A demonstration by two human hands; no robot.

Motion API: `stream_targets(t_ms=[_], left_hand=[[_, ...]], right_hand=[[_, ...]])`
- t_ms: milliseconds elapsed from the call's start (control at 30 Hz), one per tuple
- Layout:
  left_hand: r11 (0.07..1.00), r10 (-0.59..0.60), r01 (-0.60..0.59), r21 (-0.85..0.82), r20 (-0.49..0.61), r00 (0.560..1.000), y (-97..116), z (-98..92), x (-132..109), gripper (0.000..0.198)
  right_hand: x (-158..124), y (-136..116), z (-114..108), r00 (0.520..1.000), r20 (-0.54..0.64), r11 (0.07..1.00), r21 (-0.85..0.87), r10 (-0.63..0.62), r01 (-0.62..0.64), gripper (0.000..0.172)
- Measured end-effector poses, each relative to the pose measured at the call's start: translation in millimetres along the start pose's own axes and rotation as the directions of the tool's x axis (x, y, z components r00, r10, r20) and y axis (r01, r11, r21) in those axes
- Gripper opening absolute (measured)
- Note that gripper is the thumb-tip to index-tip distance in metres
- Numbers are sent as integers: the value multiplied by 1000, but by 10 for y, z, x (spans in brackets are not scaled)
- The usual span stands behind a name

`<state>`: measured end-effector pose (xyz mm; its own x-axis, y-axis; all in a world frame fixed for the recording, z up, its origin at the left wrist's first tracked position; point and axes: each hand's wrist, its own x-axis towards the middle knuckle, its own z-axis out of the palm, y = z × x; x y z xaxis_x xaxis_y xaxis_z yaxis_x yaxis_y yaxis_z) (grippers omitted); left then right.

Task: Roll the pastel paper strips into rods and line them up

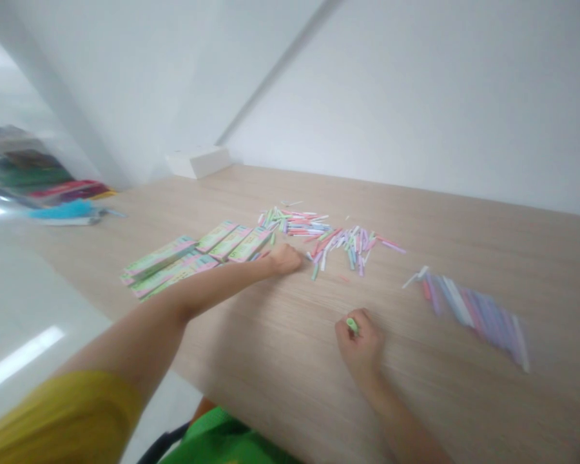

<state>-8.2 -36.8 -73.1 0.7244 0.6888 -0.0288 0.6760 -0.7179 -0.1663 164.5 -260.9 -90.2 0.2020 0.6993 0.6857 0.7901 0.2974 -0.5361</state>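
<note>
Head: white box [207, 162] beyond sticks [303, 227]

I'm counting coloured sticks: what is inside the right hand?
A green stick shows one end in the right hand. The curled fingers cover the rest; whether anything else is inside cannot be seen.

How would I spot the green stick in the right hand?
On the wooden table, find the right hand, nearer than the scattered sticks. The green stick pokes from its fist. Unlike those or the row of sticks, it is held, not lying down.
</note>
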Motion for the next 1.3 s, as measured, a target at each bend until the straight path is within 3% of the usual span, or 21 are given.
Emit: stream_targets(t_ms=[100, 200, 333, 433, 567, 800, 933, 1033, 1133, 1233, 1300], left_hand=[[1000, 9, -9, 9, -3, 1000, 66, -35, -10, 20], [999, -39, 39, 1, -18, 999, 194, -130, -74, 20], [986, -90, 77, -145, -82, 993, 476, -289, -362, 23], [936, 51, -82, -342, -100, 994, 701, -349, -666, 26], [860, 285, -277, -428, -48, 957, 883, -282, -925, 28], [871, 279, -296, -393, -103, 955, 1016, -7, -1049, 23], [869, 217, -245, -431, -114, 969, 1052, 37, -1104, 22], [838, 193, -228, -496, -120, 974, 1030, 34, -1112, 25], [792, 191, -231, -565, -131, 973, 990, 25, -1106, 32], [759, 166, -220, -613, -145, 975, 990, 14, -1123, 35], [749, 135, -190, -635, -134, 982, 1032, 6, -1157, 28]], right_hand=[[15, 6, -2, 999, 33, 993, -113, 22, -18, 21], [42, 17, 5, 992, 87, 943, -329, 90, -57, 19], [77, 50, 34, 962, 231, 881, -473, 144, -18, 17], [86, 88, 63, 896, 411, 876, -479, 170, 54, 16], [81, 128, 77, 810, 576, 876, -440, 109, 195, 14], [62, 42, 61, 737, 670, 854, -332, -85, 400, 7], [61, 28, 67, 735, 673, 856, -330, -82, 398, 7], [46, 50, 40, 779, 626, 907, -298, -51, 298, 8], [-4, 3, 22, 835, 546, 982, -107, -71, 153, 9], [-80, -119, 62, 843, 526, 993, 89, -117, 83, 20], [-130, -193, 116, 841, 527, 992, 82, -125, 96, 16]])
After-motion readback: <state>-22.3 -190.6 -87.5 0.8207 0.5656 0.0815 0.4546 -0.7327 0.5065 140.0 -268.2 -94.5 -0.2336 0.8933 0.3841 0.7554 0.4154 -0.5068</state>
